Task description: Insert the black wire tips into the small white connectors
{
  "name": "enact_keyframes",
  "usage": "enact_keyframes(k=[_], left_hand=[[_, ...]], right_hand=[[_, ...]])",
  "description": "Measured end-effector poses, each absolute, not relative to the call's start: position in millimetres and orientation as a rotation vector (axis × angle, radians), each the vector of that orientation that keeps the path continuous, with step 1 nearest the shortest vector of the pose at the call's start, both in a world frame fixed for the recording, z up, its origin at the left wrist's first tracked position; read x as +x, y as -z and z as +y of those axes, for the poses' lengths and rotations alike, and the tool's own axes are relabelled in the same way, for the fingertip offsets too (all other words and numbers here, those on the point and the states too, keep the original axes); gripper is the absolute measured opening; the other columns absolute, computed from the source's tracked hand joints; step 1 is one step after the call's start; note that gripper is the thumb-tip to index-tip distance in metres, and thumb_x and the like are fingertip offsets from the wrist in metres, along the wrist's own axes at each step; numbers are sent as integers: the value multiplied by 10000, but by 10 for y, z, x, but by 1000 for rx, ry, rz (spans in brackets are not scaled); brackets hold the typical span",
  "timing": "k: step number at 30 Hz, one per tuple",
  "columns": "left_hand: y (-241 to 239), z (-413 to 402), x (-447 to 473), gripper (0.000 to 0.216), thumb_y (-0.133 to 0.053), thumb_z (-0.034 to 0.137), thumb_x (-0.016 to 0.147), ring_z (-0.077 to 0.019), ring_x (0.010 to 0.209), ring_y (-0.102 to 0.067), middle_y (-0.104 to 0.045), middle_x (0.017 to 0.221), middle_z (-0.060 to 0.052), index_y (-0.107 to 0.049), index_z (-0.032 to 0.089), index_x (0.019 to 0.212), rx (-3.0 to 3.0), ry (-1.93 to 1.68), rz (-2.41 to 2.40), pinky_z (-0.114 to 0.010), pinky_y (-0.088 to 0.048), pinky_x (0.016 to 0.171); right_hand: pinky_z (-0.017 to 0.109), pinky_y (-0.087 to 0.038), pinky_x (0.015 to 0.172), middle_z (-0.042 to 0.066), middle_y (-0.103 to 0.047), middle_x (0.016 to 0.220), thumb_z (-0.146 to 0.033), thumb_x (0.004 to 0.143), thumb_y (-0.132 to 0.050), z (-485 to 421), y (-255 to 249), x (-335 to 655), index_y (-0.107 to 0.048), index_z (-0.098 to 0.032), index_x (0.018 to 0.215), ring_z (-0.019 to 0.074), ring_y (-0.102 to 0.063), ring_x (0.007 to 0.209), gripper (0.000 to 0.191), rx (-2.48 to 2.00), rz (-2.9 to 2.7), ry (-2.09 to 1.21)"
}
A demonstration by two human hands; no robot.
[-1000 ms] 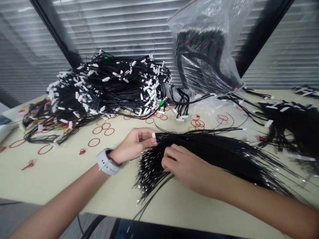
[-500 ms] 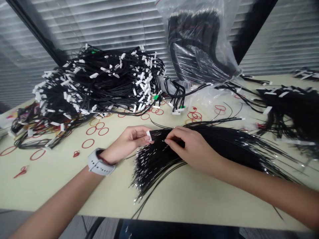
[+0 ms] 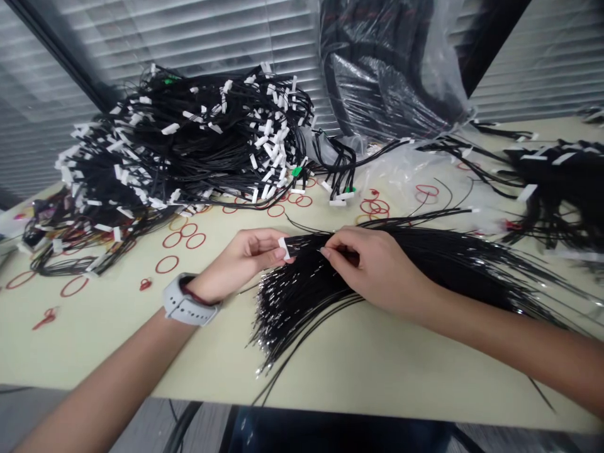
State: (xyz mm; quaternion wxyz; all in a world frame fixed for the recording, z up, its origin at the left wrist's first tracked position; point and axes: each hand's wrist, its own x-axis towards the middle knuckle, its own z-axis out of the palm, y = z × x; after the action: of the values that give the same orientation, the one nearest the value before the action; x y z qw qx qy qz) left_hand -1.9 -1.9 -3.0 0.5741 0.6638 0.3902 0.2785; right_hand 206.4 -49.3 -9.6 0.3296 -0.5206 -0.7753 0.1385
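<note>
My left hand (image 3: 252, 258), with a grey watch strap at the wrist, pinches a small white connector (image 3: 284, 248). Black wires run from the connector's right side toward my other hand. Over the loose bundle of black wires (image 3: 302, 296), my right hand (image 3: 372, 261) has thumb and index finger pressed together on a thin wire whose small pale tip (image 3: 319, 250) just shows. A short gap separates that tip from the connector. Shiny metal ends show at both ends of the bundle, which lies on the table beneath my right hand and forearm.
Behind on the left is a large heap of black cables (image 3: 198, 145) with white connectors. A clear plastic bag (image 3: 391, 82) of black cables leans against the blinds. More cables (image 3: 557, 182) lie at right. Red rubber bands (image 3: 167, 264) are scattered over the pale table (image 3: 117, 321).
The view has tilted and shifted slightly. My right hand has moved a little to the right, farther from the connector. My left hand keeps its pinch on the connector.
</note>
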Motion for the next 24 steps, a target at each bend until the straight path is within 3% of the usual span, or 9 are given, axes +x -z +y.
enact_keyframes(k=[24], left_hand=[[-44, -62, 15, 91, -581, 175, 785, -128, 732, -610, -661, 772, -43, -629, 124, 843, 1776, -561, 927, -248, -494, 702]], right_hand=[[228, -346, 547, 2, -583, 715, -144, 810, -486, -476, 91, 2050, -564, -163, 718, 85, -455, 548, 122, -1294, -2077, -382]])
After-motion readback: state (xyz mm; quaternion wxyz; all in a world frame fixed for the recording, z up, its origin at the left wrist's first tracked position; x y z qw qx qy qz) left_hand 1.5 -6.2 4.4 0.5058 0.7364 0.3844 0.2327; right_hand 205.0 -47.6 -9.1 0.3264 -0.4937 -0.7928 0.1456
